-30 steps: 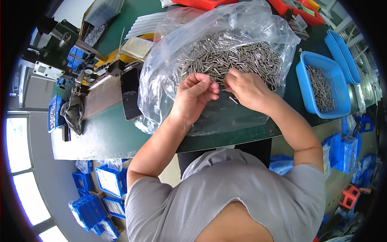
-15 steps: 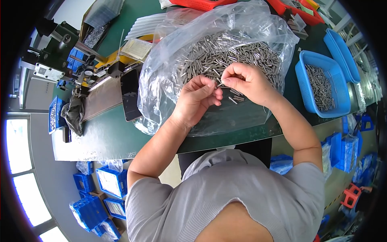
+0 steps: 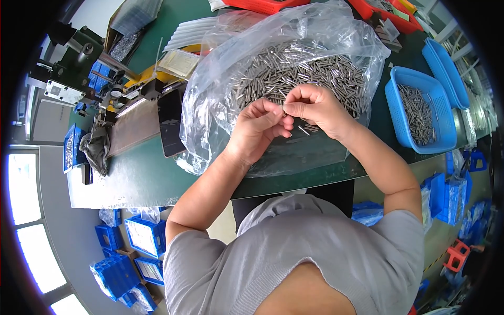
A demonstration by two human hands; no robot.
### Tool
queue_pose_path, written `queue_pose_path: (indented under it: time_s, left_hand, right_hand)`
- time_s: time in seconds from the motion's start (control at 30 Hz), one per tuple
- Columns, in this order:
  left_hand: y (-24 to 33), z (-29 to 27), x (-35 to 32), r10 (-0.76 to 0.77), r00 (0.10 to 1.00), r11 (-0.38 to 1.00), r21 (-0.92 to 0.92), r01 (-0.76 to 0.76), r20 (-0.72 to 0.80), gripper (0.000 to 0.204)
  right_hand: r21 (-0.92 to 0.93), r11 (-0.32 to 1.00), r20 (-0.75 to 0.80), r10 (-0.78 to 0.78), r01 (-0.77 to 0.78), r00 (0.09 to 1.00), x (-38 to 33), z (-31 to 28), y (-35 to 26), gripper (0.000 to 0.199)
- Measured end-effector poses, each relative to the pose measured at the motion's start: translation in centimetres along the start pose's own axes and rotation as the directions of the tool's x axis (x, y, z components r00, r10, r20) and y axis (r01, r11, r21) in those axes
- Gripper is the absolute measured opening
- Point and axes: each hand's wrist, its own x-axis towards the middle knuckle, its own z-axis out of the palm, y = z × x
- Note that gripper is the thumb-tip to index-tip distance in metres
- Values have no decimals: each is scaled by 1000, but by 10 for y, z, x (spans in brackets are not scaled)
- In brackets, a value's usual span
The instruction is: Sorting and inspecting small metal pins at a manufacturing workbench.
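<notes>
A heap of small silvery metal pins (image 3: 294,68) lies in an open clear plastic bag (image 3: 210,89) spread on the green table. Over the near side of the heap, my two hands meet at the fingertips. My left hand (image 3: 260,128) pinches a metal pin between thumb and forefinger, its other fingers curled. From the right, my right hand (image 3: 317,109) closes thumb and forefinger on the end of the same pin, most of which the fingers hide. A few loose pins (image 3: 304,130) lie just below my hands on the bag.
A blue basket (image 3: 391,105) of metal pins stands to the right, with another blue basket (image 3: 430,50) behind. At left are a black phone-like slab (image 3: 170,123) and a dark metal bench fixture (image 3: 79,63). Red trays (image 3: 262,5) sit at the back.
My right hand has shifted slightly left, bringing its fingertips against those of my left hand. The pin between them shows less now. My left hand has barely moved.
</notes>
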Motion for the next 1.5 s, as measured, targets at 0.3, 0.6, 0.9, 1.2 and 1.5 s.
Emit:
queue_pose_path:
  time_s: [0.3, 0.6, 0.9, 1.2, 1.5]
  left_hand:
    - [9, -3, 0, 194, 953, 981, 25, -194, -232, 5]
    - [11, -4, -1, 195, 954, 981, 33, -193, -226, 7]
    - [10, -4, -1, 163, 967, 987, 20, -162, -197, 5]
    - [7, -3, -1, 25, 996, 999, 44, -21, -88, 7]
    - [4, 5, -3, -15, 996, 990, 140, 26, -85, 7]
  right_hand:
    - [411, 904, -126, 186, -119, 974, 7, -12, -7, 11]
    - [-903, 341, 162, -296, 263, 941, -2, 4, 13, 10]
    - [-967, 107, 209, -201, 233, 957, -3, 0, 18, 14]
    - [-498, 858, -29, -166, 130, 986, -3, -5, -10, 5]
    - [-320, 943, 50, -82, 94, 995, -4, -4, -7, 9]
